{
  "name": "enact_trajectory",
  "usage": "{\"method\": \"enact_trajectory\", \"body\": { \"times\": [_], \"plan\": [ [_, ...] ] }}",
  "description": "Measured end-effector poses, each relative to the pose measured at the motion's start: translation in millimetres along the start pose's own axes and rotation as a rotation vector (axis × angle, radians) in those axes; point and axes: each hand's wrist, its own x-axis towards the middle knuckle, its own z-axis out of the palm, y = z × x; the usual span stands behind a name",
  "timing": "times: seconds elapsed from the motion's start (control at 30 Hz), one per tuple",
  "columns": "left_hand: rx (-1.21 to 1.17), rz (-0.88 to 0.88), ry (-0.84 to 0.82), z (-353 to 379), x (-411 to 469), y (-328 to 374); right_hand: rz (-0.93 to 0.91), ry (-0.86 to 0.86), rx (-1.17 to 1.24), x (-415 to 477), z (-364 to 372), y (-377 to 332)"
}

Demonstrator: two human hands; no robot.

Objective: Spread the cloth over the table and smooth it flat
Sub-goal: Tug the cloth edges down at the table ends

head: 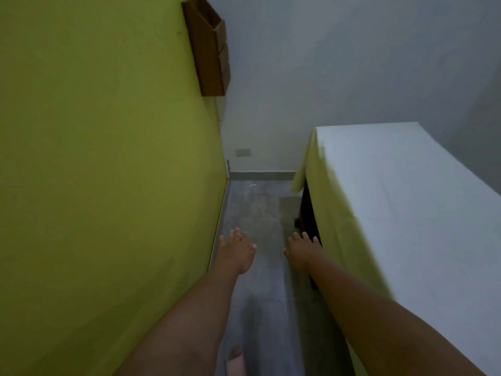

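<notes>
Between a yellow-green wall (95, 158) and a covered table (305, 210), two bare arms reach forward over a grey floor (257, 207). Both hands hold nothing, with fingers spread. To the right of the right hand (302, 251), just beside its fingers, a white cloth (406, 191) lies over the tabletop, its near side hanging down. The left hand (235, 252) hovers apart from it, nearer the wall. A bare foot (235, 360) shows below the arms.
</notes>
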Motion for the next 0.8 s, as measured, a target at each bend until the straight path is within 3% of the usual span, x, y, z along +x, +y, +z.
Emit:
{"method": "enact_trajectory", "body": {
  "times": [0.4, 0.8],
  "plan": [
    [0.118, 0.212, 0.012, -121.8, 200.6, -35.1, 0.218, 0.069, 0.149, 160.6, -108.9, -5.6],
    [0.160, 0.254, -0.020, -208.9, 413.4, -14.4, 0.266, 0.078, 0.200, 338.1, -210.2, 48.0]
  ]
}}
